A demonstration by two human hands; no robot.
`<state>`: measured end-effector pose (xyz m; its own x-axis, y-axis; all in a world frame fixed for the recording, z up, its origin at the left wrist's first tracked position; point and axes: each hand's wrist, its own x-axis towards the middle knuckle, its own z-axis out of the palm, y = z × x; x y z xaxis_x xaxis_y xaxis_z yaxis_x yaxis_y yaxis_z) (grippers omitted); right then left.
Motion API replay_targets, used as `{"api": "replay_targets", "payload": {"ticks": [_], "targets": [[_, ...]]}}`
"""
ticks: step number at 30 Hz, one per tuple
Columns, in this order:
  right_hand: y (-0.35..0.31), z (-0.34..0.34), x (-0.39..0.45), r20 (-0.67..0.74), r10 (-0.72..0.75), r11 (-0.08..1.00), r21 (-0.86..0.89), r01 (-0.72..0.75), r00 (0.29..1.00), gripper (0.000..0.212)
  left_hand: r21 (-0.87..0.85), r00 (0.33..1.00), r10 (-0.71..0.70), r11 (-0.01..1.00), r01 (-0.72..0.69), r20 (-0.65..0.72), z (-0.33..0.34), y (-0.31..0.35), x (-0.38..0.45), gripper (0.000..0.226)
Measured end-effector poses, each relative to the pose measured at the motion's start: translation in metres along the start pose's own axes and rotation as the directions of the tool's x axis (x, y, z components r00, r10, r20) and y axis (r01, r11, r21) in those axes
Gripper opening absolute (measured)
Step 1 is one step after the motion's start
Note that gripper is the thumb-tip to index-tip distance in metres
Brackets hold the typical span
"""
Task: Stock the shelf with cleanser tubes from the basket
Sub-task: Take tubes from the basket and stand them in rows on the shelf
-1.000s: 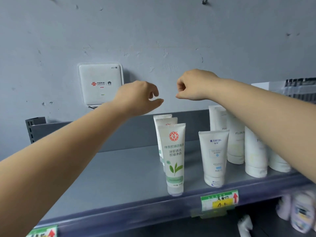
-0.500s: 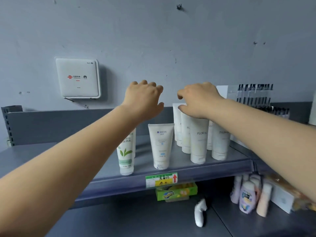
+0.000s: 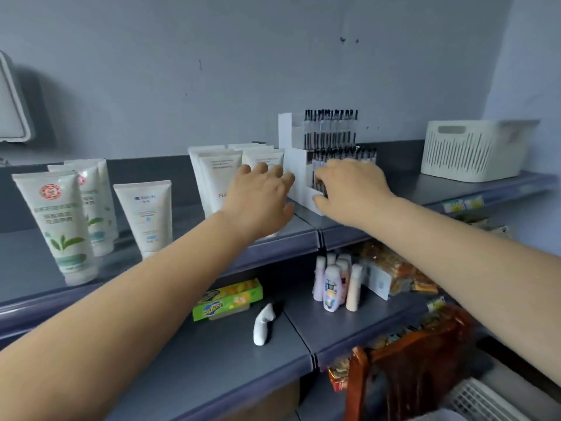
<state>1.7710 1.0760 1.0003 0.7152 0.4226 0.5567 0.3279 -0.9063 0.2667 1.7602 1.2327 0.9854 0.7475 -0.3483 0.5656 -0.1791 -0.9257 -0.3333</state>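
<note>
Basket (image 3: 473, 153) is the landmark: cream, slatted, on the top shelf (image 3: 425, 189) at its far right end. Its inside is hidden from the head view, so I can't tell whether any tubes remain in it.

Both hands are well left of the basket and hold nothing. Right hand (image 3: 349, 189) is the nearer one, hovering over the white pen display (image 3: 303, 165) that sits between the basket and the tubes; fingers loosely bent, thumb out, gripping nothing. Left hand (image 3: 261, 199) is farther left again, fingers spread and relaxed, in front of the white cleanser tubes (image 3: 218, 174).

Key relation: the basket lies right of and beyond the right fingertips, with bare shelf between them. Its long side runs roughly along the shelf, and the handle cutout on its left end faces the hands. My read is that the next reach goes rightward, and the right hand has the shorter path.

Stocked tubes, all left of the basket and past the pen display: the white cluster stands upright on its caps, long axes vertical. Farther left stands a single blue-print tube (image 3: 145, 217), then the green-leaf tubes (image 3: 60, 223) farthest out, also upright.

Risk, judged: a reach across the pen display could clip the pens.

Lower shelves below the basket hold small bottles (image 3: 332, 284) and snack packs; not task items.
</note>
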Motion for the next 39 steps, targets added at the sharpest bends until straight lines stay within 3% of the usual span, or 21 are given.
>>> {"api": "replay_targets", "payload": {"ticks": [11, 16, 24, 32, 35, 39], "targets": [[0.073, 0.062, -0.077, 0.204, 0.194, 0.979, -0.097, -0.178, 0.959, 0.037, -0.148, 0.955, 0.277, 0.954, -0.26, 0.106, 0.063, 0.109, 0.024, 0.04], [0.095, 0.1, -0.11, 0.304, 0.275, 0.96, -0.136, -0.244, 0.912, 0.035, -0.234, 0.921, 0.365, 0.915, -0.329, 0.135, 0.103, 0.155, 0.034, 0.033], [0.12, 0.168, -0.169, 0.483, 0.375, 0.923, -0.121, -0.364, 0.791, 0.038, -0.361, 0.814, 0.552, 0.808, -0.467, 0.182, 0.169, 0.228, 0.04, 0.043], [0.141, 0.248, -0.259, 0.707, 0.503, 0.756, -0.08, -0.65, 0.498, 0.034, -0.591, 0.658, 0.706, 0.657, -0.468, 0.264, 0.255, 0.307, 0.007, 0.04], [0.144, 0.273, -0.291, 0.755, 0.546, 0.645, -0.104, -0.757, 0.362, 0.033, -0.663, 0.576, 0.773, 0.579, -0.473, 0.264, 0.287, 0.336, -0.009, 0.033], [0.14, 0.313, -0.333, 0.852, 0.508, 0.412, -0.108, -0.905, 0.13, 0.028, -0.74, 0.466, 0.819, 0.535, -0.407, 0.336, 0.334, 0.366, -0.033, 0.028]]}}
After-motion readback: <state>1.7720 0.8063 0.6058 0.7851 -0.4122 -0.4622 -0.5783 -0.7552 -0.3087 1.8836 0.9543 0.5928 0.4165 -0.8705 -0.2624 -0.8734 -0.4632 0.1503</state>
